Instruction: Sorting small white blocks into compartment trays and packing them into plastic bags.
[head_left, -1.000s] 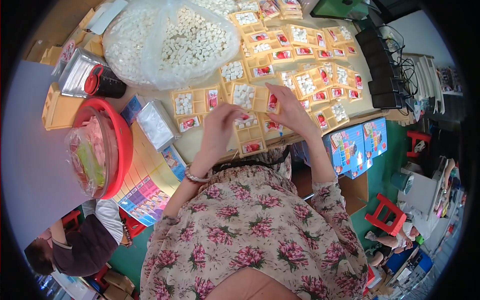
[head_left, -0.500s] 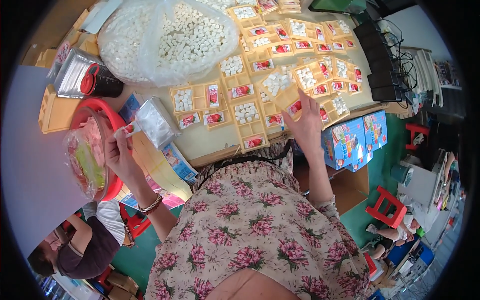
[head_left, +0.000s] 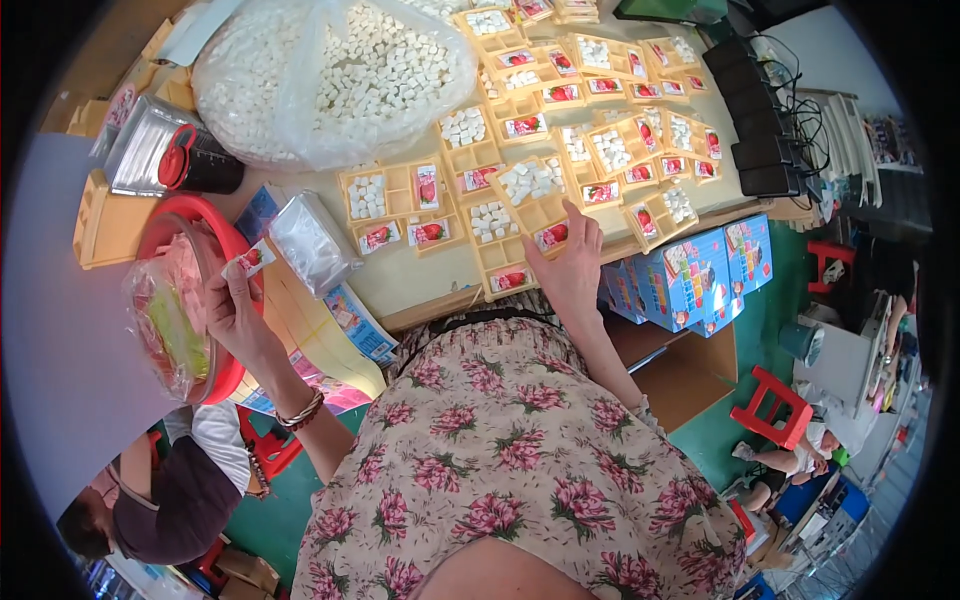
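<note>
My left hand (head_left: pixel 232 305) pinches a small sachet (head_left: pixel 252 259) with a strawberry print, above the rim of a red basin (head_left: pixel 177 215). My right hand (head_left: pixel 572 270) grips the near end of a cream compartment tray (head_left: pixel 541 214). White cubes (head_left: pixel 530 180) fill its far compartment, and a strawberry sachet (head_left: pixel 551 236) lies in the near one, between thumb and fingers. This tray rests tilted, partly over another cream tray (head_left: pixel 494 258) holding cubes and a sachet. Beside my left hand, inside the basin, are pink sachets and a clear plastic bag (head_left: pixel 165 315).
A large clear bag of white cubes (head_left: pixel 385 90) occupies the table's far left. Several filled trays (head_left: pixel 610 85) cover the right. Silver packets (head_left: pixel 310 245) lie near the basin, by a dark red-lidded cup (head_left: pixel 205 165). Blue boxes (head_left: pixel 680 275) stand below the table edge.
My right hand has moved left with the cube-filled tray, bringing it onto neighbouring trays. The sachet in my left hand has turned so its strawberry print shows more fully.
</note>
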